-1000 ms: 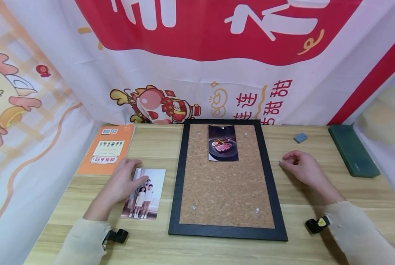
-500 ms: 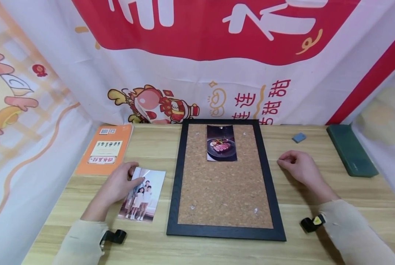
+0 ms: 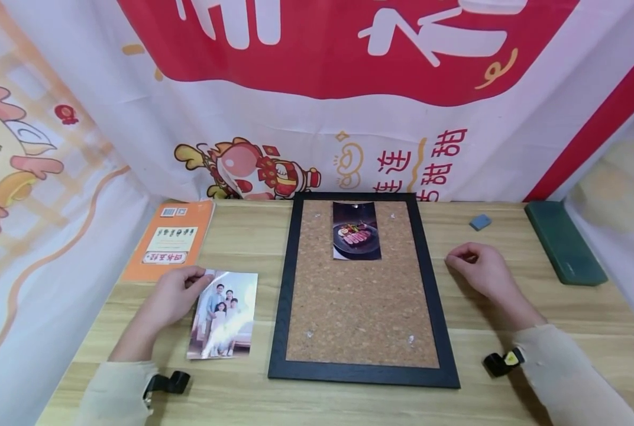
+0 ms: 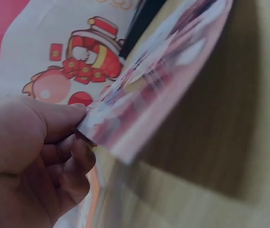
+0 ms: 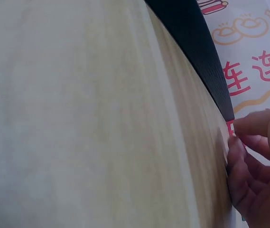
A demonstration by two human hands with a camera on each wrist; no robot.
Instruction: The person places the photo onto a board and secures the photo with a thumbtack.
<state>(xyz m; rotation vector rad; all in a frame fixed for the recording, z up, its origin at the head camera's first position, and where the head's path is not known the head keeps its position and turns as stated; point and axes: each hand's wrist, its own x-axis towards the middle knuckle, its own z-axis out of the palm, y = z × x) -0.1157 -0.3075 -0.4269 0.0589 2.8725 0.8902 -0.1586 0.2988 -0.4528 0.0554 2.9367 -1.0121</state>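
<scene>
My left hand [image 3: 172,297] pinches the upper left corner of a glossy family photo [image 3: 223,319] between thumb and fingers. In the left wrist view the photo [image 4: 149,90] is raised off the table and casts a shadow below. Right of the cork board [image 3: 359,307], my right hand [image 3: 479,269] holds thumb and forefinger together on a tiny clear pushpin, mostly hidden by the fingertips. A food photo [image 3: 356,234] hangs at the top of the board under a clear pin. Several more clear pushpins [image 3: 411,339] sit near the board's corners.
An orange book [image 3: 162,260] lies behind my left hand on the wooden table [image 3: 232,396]. A blue eraser-like block [image 3: 480,222] and a dark green case [image 3: 566,242] are at the back right. Printed cloth [image 3: 317,112] hangs behind the table.
My left hand has taken hold of the family photo's corner, lifted it and shifted it slightly left and nearer. The right hand stays beside the board, its pin now less visible.
</scene>
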